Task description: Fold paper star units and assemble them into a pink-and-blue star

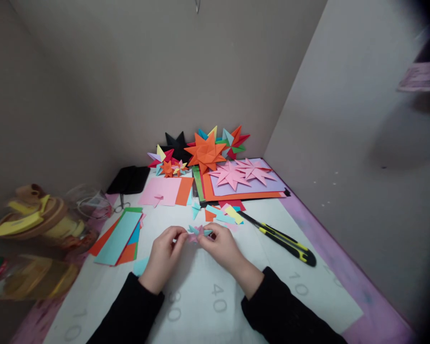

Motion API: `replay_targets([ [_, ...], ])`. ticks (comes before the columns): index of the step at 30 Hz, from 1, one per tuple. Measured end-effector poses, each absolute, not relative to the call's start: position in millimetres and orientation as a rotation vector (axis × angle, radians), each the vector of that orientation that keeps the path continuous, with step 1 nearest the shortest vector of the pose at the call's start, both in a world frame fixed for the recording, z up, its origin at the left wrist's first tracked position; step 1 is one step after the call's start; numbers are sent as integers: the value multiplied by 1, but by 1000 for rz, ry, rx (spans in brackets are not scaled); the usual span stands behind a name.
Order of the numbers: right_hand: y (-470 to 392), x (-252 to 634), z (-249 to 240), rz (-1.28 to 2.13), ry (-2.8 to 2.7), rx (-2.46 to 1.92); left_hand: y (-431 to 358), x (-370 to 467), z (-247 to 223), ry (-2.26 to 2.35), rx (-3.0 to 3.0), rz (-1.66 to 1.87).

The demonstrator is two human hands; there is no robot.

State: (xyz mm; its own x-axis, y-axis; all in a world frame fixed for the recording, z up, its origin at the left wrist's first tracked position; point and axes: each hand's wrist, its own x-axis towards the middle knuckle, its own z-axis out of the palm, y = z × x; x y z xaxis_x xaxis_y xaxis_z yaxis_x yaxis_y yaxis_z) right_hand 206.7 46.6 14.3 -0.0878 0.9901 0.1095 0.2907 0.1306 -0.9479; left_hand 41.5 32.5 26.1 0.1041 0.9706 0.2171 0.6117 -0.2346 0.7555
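A small folded paper star [194,231] in pink and light blue sits between my two hands, just above the white table cover. My right hand [220,243] pinches its right side, thumb in front. At its left side, my left hand [167,253] has thumb and forefinger pressed together on the pink part. Just beyond the star lies a light blue folded paper piece [196,209]. Small paper scraps [224,215] in several colours are spread behind my right hand. A light blue paper piece [140,266] lies partly hidden beside my left wrist.
A black and yellow utility knife [279,239] lies on the right. Coloured paper strips [118,239], scissors [122,204] and jars [64,229] are on the left. Finished paper stars [206,152] stand at the back wall, near pink stars [231,176] on stacked sheets.
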Motion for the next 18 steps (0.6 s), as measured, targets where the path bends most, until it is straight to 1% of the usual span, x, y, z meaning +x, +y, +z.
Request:
replay_targets([
  [4, 47, 206, 15, 1055, -1555, -1288, 34, 41, 25, 1591, 1935, 953],
  [9, 46, 205, 14, 1082, -1558, -1301, 35, 44, 23, 1607, 1801, 897],
  [14, 47, 207, 8, 1211, -1498, -1320, 32, 49, 27, 1491, 1684, 993],
  [18, 47, 207, 8, 1233, -1501, -1302, 30, 50, 30, 1460, 1674, 1005],
])
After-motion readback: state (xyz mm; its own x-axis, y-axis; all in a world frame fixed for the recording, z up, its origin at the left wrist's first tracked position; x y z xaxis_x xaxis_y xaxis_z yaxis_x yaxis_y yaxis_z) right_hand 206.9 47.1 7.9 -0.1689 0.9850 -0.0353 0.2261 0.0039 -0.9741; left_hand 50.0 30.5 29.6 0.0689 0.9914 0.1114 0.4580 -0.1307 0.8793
